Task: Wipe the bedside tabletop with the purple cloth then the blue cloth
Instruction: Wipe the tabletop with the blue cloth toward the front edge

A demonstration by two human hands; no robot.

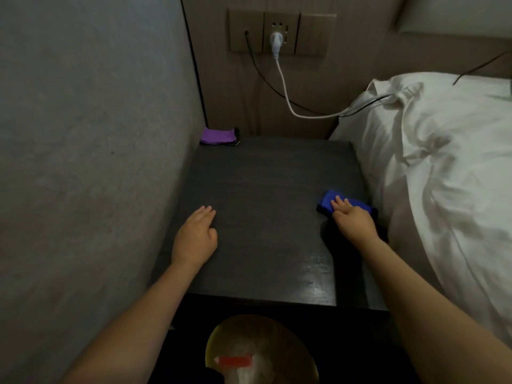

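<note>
A dim bedroom corner seen from above. A grey wall (83,134) fills the left side, and a bed with a rumpled white duvet (432,167) fills the right. Between them stands a dark wooden bedside tabletop (266,189), smooth, with a faint sheen near its front edge. Behind it, a wall socket panel (281,33) holds a white plug, its cable trailing toward the bed. Below the front edge sits a round waste bin (260,353).

The left hand (195,238) rests flat on the tabletop's left side, fingers straight and together, holding nothing. The right hand (353,218) presses on the blue cloth (328,200) near the right edge, beside the bed, fingers straight and slightly spread over it.

The purple cloth (219,135) lies bunched in the far left corner, untouched by either hand.

Both cloths look small, soft and light, likely to slide easily on the smooth wood under a flat palm, or to be pinched up anywhere.
</note>
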